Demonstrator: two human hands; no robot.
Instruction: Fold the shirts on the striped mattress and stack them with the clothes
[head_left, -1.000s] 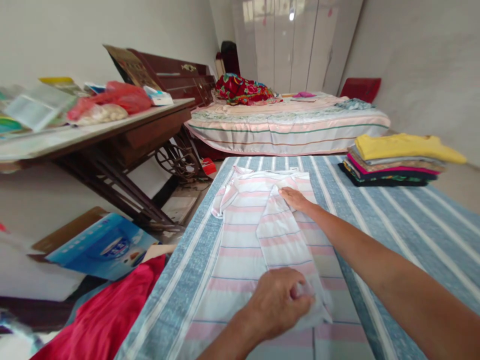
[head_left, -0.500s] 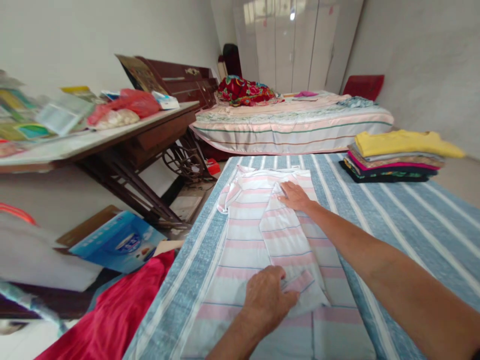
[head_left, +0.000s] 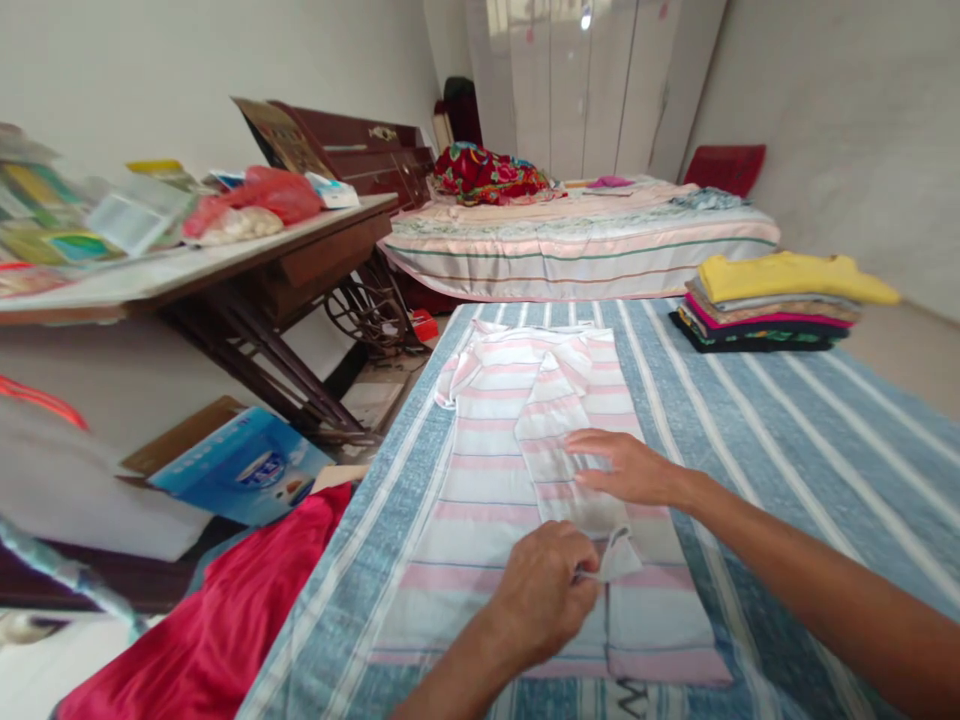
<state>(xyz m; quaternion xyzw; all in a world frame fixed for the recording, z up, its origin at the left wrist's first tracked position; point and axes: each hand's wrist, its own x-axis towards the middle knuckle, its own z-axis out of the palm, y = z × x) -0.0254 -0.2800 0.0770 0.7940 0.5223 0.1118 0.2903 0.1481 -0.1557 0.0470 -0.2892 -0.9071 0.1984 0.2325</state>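
A white shirt (head_left: 487, 490) with pink and thin dark stripes lies spread flat, collar end away from me. One of its sleeves (head_left: 555, 425) is laid down along the body. My left hand (head_left: 546, 590) pinches the cuff end of that sleeve, and a corner of the cloth sticks up beside the fingers. Over the sleeve's middle is my right hand (head_left: 626, 467), fingers apart and holding nothing; whether it touches the cloth I cannot tell. Under the shirt is a blue, white-striped cover (head_left: 757, 480).
A stack of folded clothes (head_left: 772, 305), yellow on top, sits at the right. Left stands a sewing-machine table (head_left: 360, 212) loaded with bags and boxes. Below are a blue carton (head_left: 259, 465) and red cloth (head_left: 225, 610). A bed (head_left: 585, 255) is at the back.
My right hand has come from the shirt's upper part down toward me, to the middle of the sleeve. My left hand has closed on the cuff end, which now stands up a little.
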